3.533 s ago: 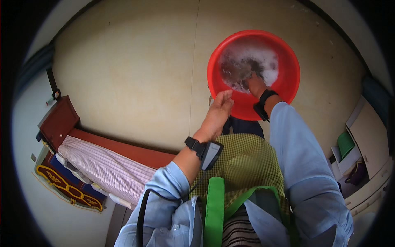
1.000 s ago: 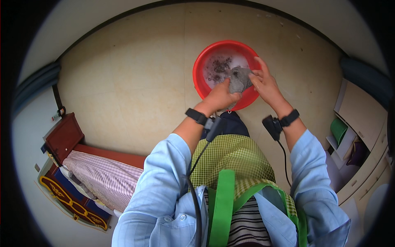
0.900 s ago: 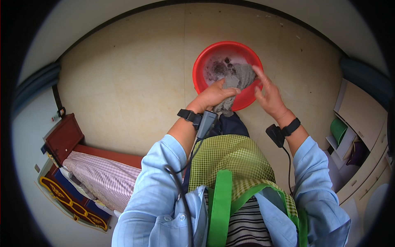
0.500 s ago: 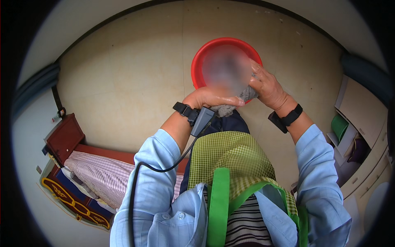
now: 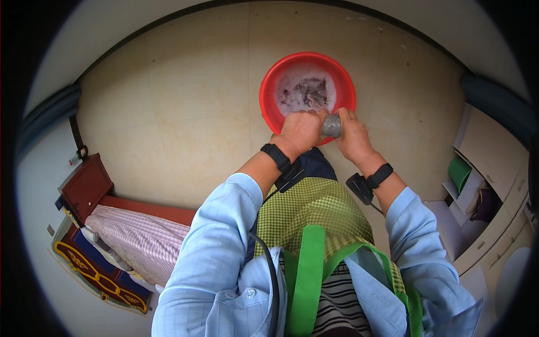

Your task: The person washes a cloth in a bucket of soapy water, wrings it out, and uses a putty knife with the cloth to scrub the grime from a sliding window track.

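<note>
Two hands now share one grey cloth (image 5: pixel 332 126). Left hand (image 5: pixel 303 130) is closed around its left end, knuckles up; right hand (image 5: pixel 353 139) is closed on the other end, thumb side toward the left hand. A short, tight length of cloth shows between them, over the near part of the red basin (image 5: pixel 266 106), above the suds (image 5: pixel 287 92).

Change: about a second ago the cloth hangs loose and spread, one end flopping past the near rim, right hand wide and off it. Now it's bunched into a compact roll, no loose tail visible, and both hands are narrow on it. That looks like a wringing grip, so the work has likely gone from gathering the cloth to squeezing water out. Can't tell whether it's actually being twisted; fingers hide most of it, and any drip is too small to make out.

Suds have a dark, broken patch in the middle, probably dirty water. Basin sits upright, just ahead of the apron (image 5: pixel 314 210).
</note>
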A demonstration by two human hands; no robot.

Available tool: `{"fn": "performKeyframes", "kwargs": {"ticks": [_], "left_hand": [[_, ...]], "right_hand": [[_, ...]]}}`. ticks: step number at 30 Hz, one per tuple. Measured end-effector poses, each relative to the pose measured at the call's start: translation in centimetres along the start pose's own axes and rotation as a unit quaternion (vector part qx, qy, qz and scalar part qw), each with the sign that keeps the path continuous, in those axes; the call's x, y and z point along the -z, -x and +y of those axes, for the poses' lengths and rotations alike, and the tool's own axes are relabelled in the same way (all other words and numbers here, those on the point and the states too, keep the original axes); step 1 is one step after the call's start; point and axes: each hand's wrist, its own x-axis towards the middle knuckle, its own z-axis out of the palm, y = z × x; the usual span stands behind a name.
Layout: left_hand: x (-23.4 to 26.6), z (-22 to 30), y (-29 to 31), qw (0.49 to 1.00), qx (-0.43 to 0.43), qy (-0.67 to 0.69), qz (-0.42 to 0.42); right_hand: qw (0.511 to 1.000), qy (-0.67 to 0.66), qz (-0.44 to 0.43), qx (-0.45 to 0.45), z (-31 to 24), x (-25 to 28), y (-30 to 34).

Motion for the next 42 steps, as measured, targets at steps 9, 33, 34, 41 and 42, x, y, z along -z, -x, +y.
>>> {"fn": "performKeyframes", "kwargs": {"ticks": [9, 33, 34, 41, 42], "left_hand": [[0.4, 0.1, 1.3, 0.996, -0.027, -0.017, 0.085], [16.2, 5.3, 11.2, 0.921, -0.176, 0.305, 0.169], [17.2, 5.3, 12.0, 0.921, -0.176, 0.306, 0.167], [18.2, 6.1, 16.9, 0.691, 0.046, 0.721, -0.036], [18.2, 6.8, 17.4, 0.691, 0.049, 0.720, -0.042]], "right_hand": [[0.967, -0.225, -0.040, -0.114, -0.7, -0.1, 0.9], [0.867, -0.484, -0.066, 0.096, -14.7, 10.9, 6.2], [0.867, -0.485, -0.065, 0.094, -14.9, 11.4, 6.4], [0.926, -0.190, 0.119, 0.304, -15.6, 14.9, 4.6], [0.925, -0.155, 0.134, 0.321, -16.0, 15.5, 4.7]]}}
